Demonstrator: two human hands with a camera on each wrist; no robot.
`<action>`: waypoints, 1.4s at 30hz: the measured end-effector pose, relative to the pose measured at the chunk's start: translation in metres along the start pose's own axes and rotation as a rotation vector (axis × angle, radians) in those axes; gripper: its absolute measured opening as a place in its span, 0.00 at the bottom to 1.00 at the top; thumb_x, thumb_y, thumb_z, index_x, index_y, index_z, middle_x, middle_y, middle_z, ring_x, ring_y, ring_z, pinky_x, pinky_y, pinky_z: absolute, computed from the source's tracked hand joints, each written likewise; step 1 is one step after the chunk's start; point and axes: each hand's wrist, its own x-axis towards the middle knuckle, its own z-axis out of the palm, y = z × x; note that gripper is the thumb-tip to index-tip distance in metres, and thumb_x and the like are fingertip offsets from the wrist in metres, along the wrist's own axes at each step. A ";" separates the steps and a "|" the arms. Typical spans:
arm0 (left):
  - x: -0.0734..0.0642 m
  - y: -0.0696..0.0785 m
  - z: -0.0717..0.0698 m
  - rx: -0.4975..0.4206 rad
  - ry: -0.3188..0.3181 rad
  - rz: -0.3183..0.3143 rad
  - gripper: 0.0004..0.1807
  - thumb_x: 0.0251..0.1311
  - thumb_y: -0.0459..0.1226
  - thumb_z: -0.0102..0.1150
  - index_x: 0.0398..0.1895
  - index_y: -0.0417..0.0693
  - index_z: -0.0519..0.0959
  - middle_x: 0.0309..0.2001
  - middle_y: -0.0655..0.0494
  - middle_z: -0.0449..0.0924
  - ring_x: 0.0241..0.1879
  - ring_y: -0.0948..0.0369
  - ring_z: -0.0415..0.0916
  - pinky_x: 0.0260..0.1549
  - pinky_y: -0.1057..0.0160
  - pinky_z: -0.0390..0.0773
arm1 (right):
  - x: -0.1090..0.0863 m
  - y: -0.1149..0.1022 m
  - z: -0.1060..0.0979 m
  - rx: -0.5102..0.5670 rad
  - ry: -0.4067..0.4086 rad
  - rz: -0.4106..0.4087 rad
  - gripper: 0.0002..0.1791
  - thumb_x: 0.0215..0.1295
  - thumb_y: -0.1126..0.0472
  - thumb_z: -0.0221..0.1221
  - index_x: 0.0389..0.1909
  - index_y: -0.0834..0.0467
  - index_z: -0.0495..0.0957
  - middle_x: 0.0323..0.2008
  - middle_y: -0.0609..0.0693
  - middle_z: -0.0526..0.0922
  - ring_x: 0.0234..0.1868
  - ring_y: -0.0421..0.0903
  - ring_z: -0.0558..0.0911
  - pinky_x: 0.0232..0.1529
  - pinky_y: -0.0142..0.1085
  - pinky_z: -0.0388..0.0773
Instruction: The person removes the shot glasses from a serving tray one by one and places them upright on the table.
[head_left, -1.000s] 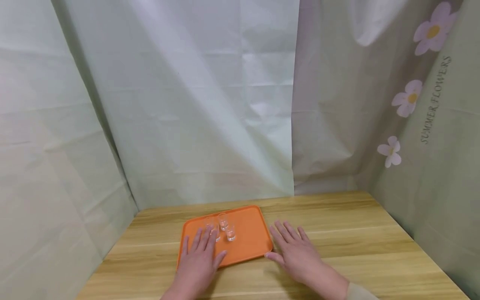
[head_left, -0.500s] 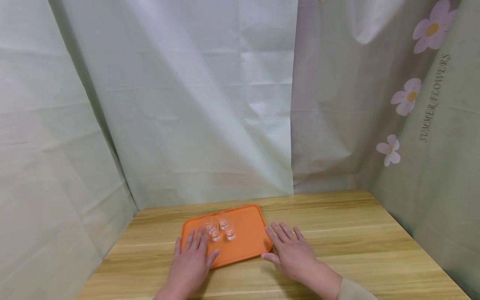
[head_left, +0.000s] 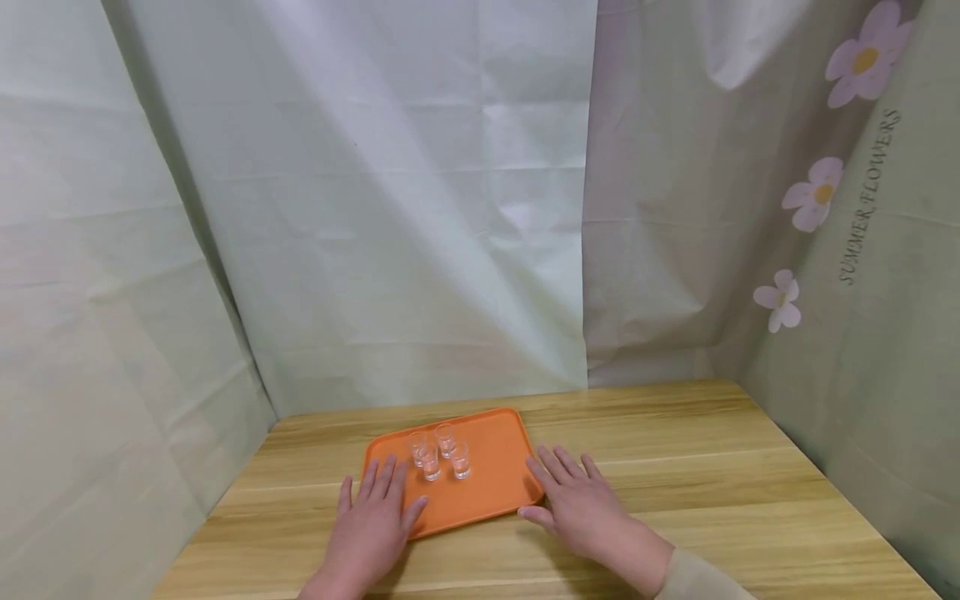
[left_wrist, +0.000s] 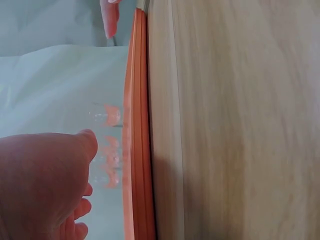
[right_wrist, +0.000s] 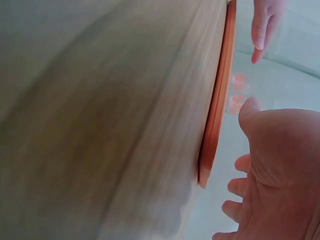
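Note:
Several small clear shot glasses (head_left: 461, 462) stand upright in a close group on an orange tray (head_left: 495, 458), left of its middle. My left hand (head_left: 367, 527) hovers over the tray's near left corner, fingers spread and straight, palm down. Its thumb overlaps the near rim in the head view. At the tray's right near corner, my right hand (head_left: 583, 507) is likewise spread flat, thumb and forefinger overlapping the edge. The left wrist view has the left hand (left_wrist: 45, 182) raised above the tray's rim (left_wrist: 137, 150). Neither hand holds anything; the right hand (right_wrist: 280, 170) also shows above tray level.
A wood-grain table (head_left: 697, 475) carries the tray and extends to both sides of it. Pale curtains (head_left: 420, 208) enclose the table at the back and sides, with printed flowers (head_left: 813, 196) on the right one.
My left hand has shifted left and slightly nearer, uncovering the glasses it had partly hidden. My right hand has drifted a little left. Tray and glasses stay in place.

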 end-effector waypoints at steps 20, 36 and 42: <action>0.001 -0.018 0.003 0.001 -0.067 -0.079 0.37 0.84 0.55 0.54 0.78 0.33 0.73 0.80 0.33 0.67 0.82 0.31 0.56 0.75 0.18 0.51 | 0.005 -0.009 0.003 -0.027 -0.099 -0.001 0.43 0.80 0.32 0.57 0.83 0.56 0.70 0.83 0.58 0.67 0.83 0.63 0.64 0.80 0.68 0.60; 0.003 -0.025 0.005 0.016 -0.138 -0.125 0.38 0.84 0.56 0.54 0.77 0.32 0.73 0.78 0.31 0.69 0.80 0.29 0.58 0.74 0.18 0.54 | 0.003 -0.014 -0.002 -0.013 -0.159 0.018 0.45 0.79 0.31 0.58 0.83 0.57 0.70 0.85 0.57 0.64 0.84 0.62 0.63 0.81 0.67 0.60; 0.003 -0.026 0.005 0.016 -0.185 -0.157 0.38 0.83 0.56 0.55 0.77 0.32 0.74 0.78 0.30 0.69 0.80 0.28 0.57 0.73 0.18 0.54 | 0.001 -0.014 -0.002 -0.015 -0.168 0.012 0.45 0.78 0.30 0.58 0.83 0.56 0.70 0.85 0.58 0.62 0.84 0.62 0.63 0.81 0.68 0.60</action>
